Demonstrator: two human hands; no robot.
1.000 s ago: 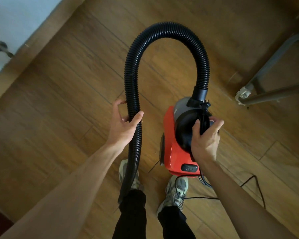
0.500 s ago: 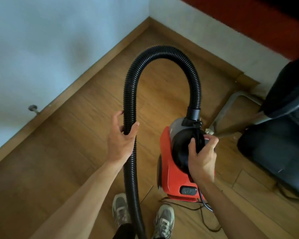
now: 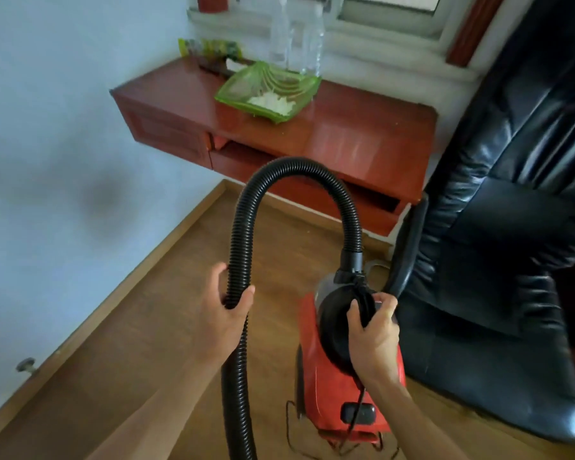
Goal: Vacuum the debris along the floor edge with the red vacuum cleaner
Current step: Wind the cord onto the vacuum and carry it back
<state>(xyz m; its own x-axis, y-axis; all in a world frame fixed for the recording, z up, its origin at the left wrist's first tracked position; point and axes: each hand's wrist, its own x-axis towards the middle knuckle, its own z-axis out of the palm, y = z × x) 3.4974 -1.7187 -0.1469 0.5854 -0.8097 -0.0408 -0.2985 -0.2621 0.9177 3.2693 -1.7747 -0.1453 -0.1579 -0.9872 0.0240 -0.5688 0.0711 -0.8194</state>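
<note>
Newly visible green dish (image 3: 243, 85), white bits (image 3: 273, 104)

Red vacuum cleaner (image 3: 329, 393) upright above wood floor; black ribbed hose (image 3: 246, 227) arches overhead.

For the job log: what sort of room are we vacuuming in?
Likely a home office or study: a black leather chair stands beside a red-brown desk under a window, with wood flooring and a skirting board along the pale wall.
</note>
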